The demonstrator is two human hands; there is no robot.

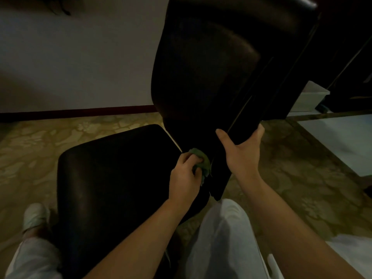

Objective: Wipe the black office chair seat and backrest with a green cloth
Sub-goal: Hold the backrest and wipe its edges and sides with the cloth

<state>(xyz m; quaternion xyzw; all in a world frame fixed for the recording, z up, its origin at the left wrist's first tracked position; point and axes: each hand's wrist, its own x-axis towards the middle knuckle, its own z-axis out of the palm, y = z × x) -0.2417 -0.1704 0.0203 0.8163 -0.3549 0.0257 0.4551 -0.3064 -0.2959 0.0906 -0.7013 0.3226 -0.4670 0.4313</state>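
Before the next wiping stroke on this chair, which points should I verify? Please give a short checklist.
1. Left hand grips the crumpled green cloth: ok.
2. Cloth touches the joint between black padded seat and tall black backrest: ok.
3. Right hand holds the backrest's lower edge: ok.
4. Dirt remaining on seat: cannot tell, too dark.
5. Cloth's wiping side clean: cannot tell, hidden.

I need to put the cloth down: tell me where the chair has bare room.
The seat is bare from the left hand out to its rounded edges. Crowded at the crease: the left hand grips the green cloth there, the right hand holds the backrest.
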